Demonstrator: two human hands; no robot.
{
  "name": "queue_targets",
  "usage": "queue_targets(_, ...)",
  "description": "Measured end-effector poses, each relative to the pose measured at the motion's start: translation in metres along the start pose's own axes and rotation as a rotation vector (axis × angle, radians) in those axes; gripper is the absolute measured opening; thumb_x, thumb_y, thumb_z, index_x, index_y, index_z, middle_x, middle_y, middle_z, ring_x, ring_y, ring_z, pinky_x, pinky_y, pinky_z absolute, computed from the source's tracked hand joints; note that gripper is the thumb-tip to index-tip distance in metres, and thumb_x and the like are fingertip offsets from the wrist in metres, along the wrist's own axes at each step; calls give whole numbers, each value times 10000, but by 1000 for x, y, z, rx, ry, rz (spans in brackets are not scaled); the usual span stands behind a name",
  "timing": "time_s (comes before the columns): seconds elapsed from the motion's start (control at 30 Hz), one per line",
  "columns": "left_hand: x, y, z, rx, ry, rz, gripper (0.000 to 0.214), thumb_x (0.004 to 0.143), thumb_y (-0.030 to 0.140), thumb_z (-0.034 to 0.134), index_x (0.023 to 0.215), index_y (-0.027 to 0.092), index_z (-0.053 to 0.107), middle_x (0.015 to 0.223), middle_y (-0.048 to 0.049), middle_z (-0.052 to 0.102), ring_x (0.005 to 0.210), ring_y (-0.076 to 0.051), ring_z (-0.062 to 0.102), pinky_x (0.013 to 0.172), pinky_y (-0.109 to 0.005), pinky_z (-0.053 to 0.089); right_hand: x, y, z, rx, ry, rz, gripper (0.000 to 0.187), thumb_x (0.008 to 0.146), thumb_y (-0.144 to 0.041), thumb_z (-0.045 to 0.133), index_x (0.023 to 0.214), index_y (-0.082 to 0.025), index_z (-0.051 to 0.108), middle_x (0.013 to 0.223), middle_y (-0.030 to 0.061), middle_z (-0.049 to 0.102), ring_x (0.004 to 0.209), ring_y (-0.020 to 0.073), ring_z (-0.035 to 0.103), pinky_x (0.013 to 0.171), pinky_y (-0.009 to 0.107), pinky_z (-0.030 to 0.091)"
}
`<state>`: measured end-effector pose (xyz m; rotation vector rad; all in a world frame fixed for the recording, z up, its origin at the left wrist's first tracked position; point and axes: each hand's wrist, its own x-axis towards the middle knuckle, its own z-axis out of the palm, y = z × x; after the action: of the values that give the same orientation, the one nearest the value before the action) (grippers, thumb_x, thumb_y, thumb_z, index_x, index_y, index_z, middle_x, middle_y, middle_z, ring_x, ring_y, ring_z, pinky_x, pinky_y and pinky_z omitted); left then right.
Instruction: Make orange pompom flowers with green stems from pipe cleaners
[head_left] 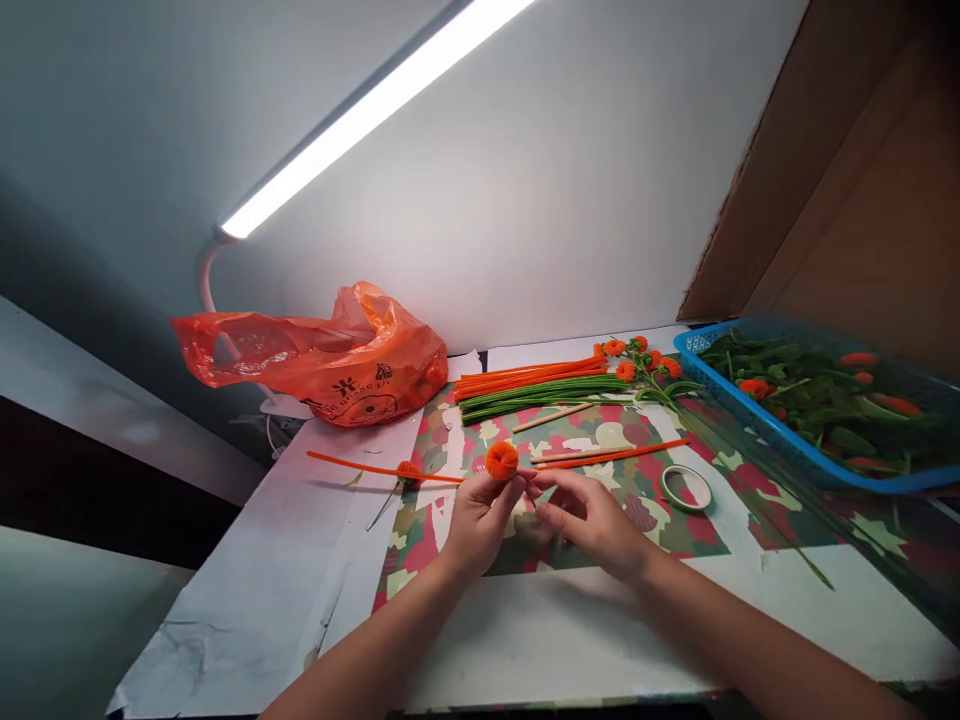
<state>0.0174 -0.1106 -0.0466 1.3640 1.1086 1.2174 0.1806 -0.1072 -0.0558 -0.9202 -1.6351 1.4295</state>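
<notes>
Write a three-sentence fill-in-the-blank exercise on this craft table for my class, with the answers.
1. The left hand holds a fuzzy ball coloured ____.
2. The basket at the right is ____ in colour.
3. The tape roll lies on the mat to the ____ of the right hand.
Missing words: orange; blue; right.

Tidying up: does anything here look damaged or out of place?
The white paper covering the table is creased and torn near its left front edge. A loose green strand lies alone, away from the green bundle.
</notes>
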Motion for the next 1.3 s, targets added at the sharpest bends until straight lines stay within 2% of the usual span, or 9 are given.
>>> queue_targets(0.1, 0, 1, -3, 256, -24, 177, 328, 816, 449, 558, 787, 164, 716, 689, -58, 661, 628, -167, 566, 643, -275, 443, -1, -6, -3, -208, 211, -177, 495, 760, -391, 679, 1217, -252, 549, 1131, 76, 599, 820, 173, 595, 654, 286, 488)
queue_targets(0.23, -2, 1, 1, 392, -108, 225, 376, 812, 492, 531, 691, 174, 692, 646, -62, 639, 586, -164, 525, 598, -268, 415, -3, -10, -4, -270, 267, -444, 472, 743, -347, 704, 1187, -269, 565, 1153, 75, 597, 1000, 232, 563, 866, 389, 455)
queue_targets(0.33, -4, 0, 5, 416, -124, 245, 387, 789, 521, 543, 644, 184, 669, 630, -67, 621, 616, -183, 530, 618, -279, 413, -3, -10, -3, -268, 301, -518, 347, 772, -317, 682, 1106, -253, 612, 1088, 78, 618, 1078, 248, 539, 929, 406, 426)
queue_targets(0.57, -2, -5, 4, 581, -114, 408, 330, 863, 403, 459, 706, 197, 663, 627, -58, 597, 599, -176, 497, 609, -272, 379, 1, -9, -5, -220, 213, -454, 223, 803, -388, 641, 943, -216, 661, 977, 67, 650, 963, 226, 583, 924, 391, 424)
queue_targets(0.9, -1, -1, 2, 691, -106, 502, 262, 871, 319, 482, 748, 222, 692, 675, -71, 639, 624, -182, 489, 629, -290, 355, 8, -5, -7, -45, 159, -323, 399, 856, -552, 490, 842, -181, 637, 819, 40, 606, 820, 185, 546, 804, 316, 430)
queue_targets(1.0, -2, -1, 3, 629, -122, 442, 252, 880, 317, 473, 819, 201, 687, 713, -72, 658, 669, -179, 536, 646, -281, 392, 11, -2, -6, 83, 129, -232, 452, 858, -586, 452, 812, -174, 631, 780, 29, 594, 759, 162, 536, 744, 294, 442)
queue_targets(1.1, -2, -2, 4, 531, -149, 327, 258, 887, 330, 472, 873, 170, 675, 676, -53, 654, 622, -153, 550, 600, -250, 407, 12, -1, -7, 184, 197, -151, 408, 828, -552, 532, 968, -184, 637, 896, 41, 632, 822, 161, 565, 784, 296, 450)
queue_targets(1.2, -2, -5, 6, 403, -157, 200, 274, 863, 363, 518, 959, 148, 658, 632, -31, 656, 553, -132, 556, 550, -227, 409, 12, -1, -9, 179, 274, -124, 410, 805, -497, 594, 1084, -197, 622, 998, 60, 646, 889, 171, 582, 807, 303, 453)
queue_targets(1.3, -3, -8, 7, 282, -154, 100, 288, 835, 389, 554, 955, 142, 640, 593, -10, 643, 536, -130, 575, 535, -216, 412, 13, 0, -10, 115, 272, -134, 386, 806, -497, 587, 1021, -185, 663, 987, 72, 663, 902, 188, 597, 804, 316, 456)
